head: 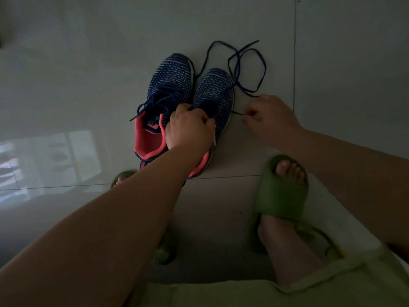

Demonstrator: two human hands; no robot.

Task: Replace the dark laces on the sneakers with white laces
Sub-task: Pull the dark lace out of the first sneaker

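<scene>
Pale green fabric [221,293] is lying across our lap at the bottom edge, and just beyond it our feet are sitting in green slides [281,196] on a floor of large, glossy, pale grey tiles [88,63]. We are working in dim light; thin dark grout lines are crossing the floor, and a faint bright reflection (a window, perhaps) is showing on the tile at the left. Two navy knit sneakers with coral linings are standing side by side, touching, toes pointing away from us. Our left hand [188,127] is curling its fingers around the tongue area of the right sneaker [214,94], gripping it near the collar. Our right hand [267,116] is pinching the end of a dark lace [247,67] between thumb and fingertips, just beside that shoe's outer edge. That lace is trailing away from the shoe and lying in loose loops on the tile beyond the toes. We are seeing the left sneaker [168,85] still laced in dark cord, its ends lying loose over the side.
</scene>
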